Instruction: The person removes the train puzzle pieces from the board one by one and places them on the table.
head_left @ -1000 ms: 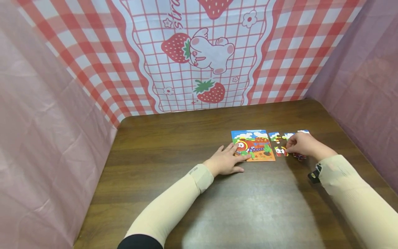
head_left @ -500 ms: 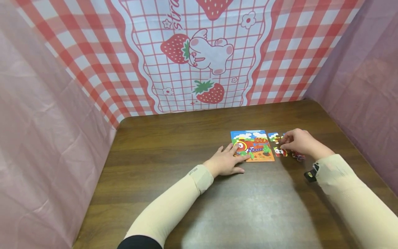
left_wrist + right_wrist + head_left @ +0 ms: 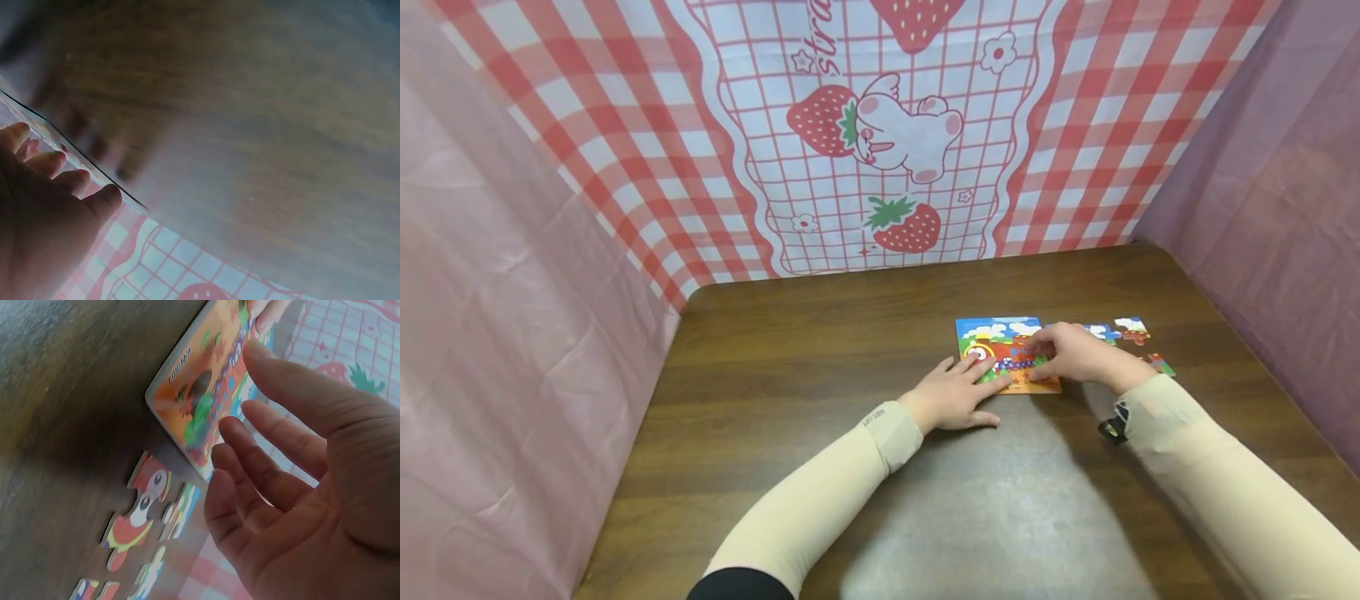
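A puzzle board (image 3: pixel 1000 327) with a red train, white clouds and orange ground lies on the table. My left hand (image 3: pixel 951 397) rests with spread fingers on its lower left part. Over the board's right side reaches my right hand (image 3: pixel 1078 354), palm down with bent fingers. In the right wrist view the thumb and fingers (image 3: pixel 275 475) stand apart beside the board, and no piece shows between them. On the table near them lies a puzzle piece with cartoon eyes (image 3: pixel 134 522). In the left wrist view my left hand (image 3: pixel 47 212) is over the board's edge.
More loose puzzle pieces (image 3: pixel 1130 327) lie right of the board, partly hidden by the right hand. The brown wooden table (image 3: pixel 820 333) has a strawberry-print checked cloth (image 3: pixel 880 167) behind it. Pink cloth hangs on the left (image 3: pixel 512 333) and right.
My right hand has moved left from the loose pieces to the board's right side. The left hand has stayed on the board, with only a slight shift.
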Demonstrator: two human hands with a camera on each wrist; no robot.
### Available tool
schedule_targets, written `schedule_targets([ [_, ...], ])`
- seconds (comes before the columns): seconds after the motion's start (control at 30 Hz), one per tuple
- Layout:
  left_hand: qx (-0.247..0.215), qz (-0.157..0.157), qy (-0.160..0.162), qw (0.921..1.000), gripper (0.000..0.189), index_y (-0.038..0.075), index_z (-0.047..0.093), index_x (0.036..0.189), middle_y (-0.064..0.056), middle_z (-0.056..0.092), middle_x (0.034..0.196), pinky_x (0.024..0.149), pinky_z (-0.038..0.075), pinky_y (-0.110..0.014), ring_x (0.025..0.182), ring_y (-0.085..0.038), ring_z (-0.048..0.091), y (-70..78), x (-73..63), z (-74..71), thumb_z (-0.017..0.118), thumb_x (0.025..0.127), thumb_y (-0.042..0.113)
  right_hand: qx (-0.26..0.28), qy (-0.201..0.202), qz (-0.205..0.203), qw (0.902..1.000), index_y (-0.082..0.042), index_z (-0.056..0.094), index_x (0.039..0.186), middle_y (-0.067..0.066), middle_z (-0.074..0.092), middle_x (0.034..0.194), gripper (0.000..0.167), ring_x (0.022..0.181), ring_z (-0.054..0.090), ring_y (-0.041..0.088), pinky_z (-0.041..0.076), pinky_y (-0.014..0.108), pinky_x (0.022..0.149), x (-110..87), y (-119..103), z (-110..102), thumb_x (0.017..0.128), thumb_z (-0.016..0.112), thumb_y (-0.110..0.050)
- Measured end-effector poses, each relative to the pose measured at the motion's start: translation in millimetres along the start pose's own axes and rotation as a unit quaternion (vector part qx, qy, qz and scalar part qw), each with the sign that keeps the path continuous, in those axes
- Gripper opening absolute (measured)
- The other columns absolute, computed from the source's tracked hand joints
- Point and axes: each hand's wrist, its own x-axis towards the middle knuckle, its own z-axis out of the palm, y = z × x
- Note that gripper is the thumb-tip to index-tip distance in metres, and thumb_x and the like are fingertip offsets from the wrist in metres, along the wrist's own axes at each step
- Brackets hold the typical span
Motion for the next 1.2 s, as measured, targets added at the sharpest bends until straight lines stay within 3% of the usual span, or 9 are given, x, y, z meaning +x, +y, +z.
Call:
schedule_targets([
  [0.17, 0.002, -0.005, -0.015, 0.9999, 0.074, 0.039, 0.013, 0.164, 0.001, 0.007, 0.170, 0.118, 0.018, -0.049, 0.154, -0.026, 0.007, 1.8, -0.8, -1.4, 0.035, 0.101, 0.070, -0.036, -0.015, -0.023, 0.9990, 0.004, 0.073, 0.110, 0.008, 0.071, 0.103, 0.043, 0.095, 0.065, 0.029, 0.050, 0.053, 0.086, 7.2, -2.1, 5.4, 0.079, 0.090, -0.020],
  [0.37, 0.005, -0.013, -0.021, 0.9997, 0.076, 0.040, 0.011, 0.164, 0.002, 0.005, 0.170, 0.118, 0.019, -0.049, 0.154, -0.025, 0.007, 2.8, -2.1, -2.2, 0.035, 0.100, 0.071, -0.056, -0.015, -0.018, 0.9981, 0.004, 0.072, 0.108, 0.009, 0.071, 0.101, 0.044, 0.096, 0.065, 0.030, 0.050, 0.054, 0.086, 11.4, -5.1, 6.5, 0.075, 0.092, -0.017],
  [0.93, 0.004, -0.025, -0.031, 0.9992, 0.078, 0.040, 0.011, 0.164, 0.003, 0.004, 0.170, 0.117, 0.020, -0.050, 0.154, -0.025, 0.007, 6.6, -0.5, -1.7, 0.038, 0.099, 0.072, -0.034, -0.036, 0.007, 0.9988, 0.001, 0.068, 0.108, 0.008, 0.064, 0.095, 0.048, 0.088, 0.060, 0.026, 0.050, 0.049, 0.081, 15.6, -7.9, 2.0, 0.072, 0.094, -0.016],
  [1.07, 0.001, -0.027, -0.033, 0.9991, 0.078, 0.041, 0.010, 0.164, 0.004, 0.003, 0.170, 0.118, 0.020, -0.049, 0.154, -0.025, 0.005, 5.8, -0.2, -0.4, 0.038, 0.098, 0.073, -0.027, -0.033, 0.016, 0.9990, 0.001, 0.069, 0.108, 0.007, 0.063, 0.094, 0.046, 0.084, 0.059, 0.023, 0.052, 0.043, 0.075, 15.1, -6.1, 0.8, 0.074, 0.093, -0.017],
  [1.2, 0.002, -0.028, -0.034, 0.9990, 0.078, 0.042, 0.008, 0.164, 0.004, 0.003, 0.170, 0.118, 0.019, -0.049, 0.154, -0.025, 0.004, 5.2, 0.8, 1.2, 0.037, 0.098, 0.073, -0.010, -0.029, 0.028, 0.9991, -0.001, 0.072, 0.103, 0.006, 0.064, 0.087, 0.037, 0.064, 0.060, 0.020, 0.053, 0.038, 0.057, 14.9, -3.9, -0.5, 0.076, 0.091, -0.016],
])
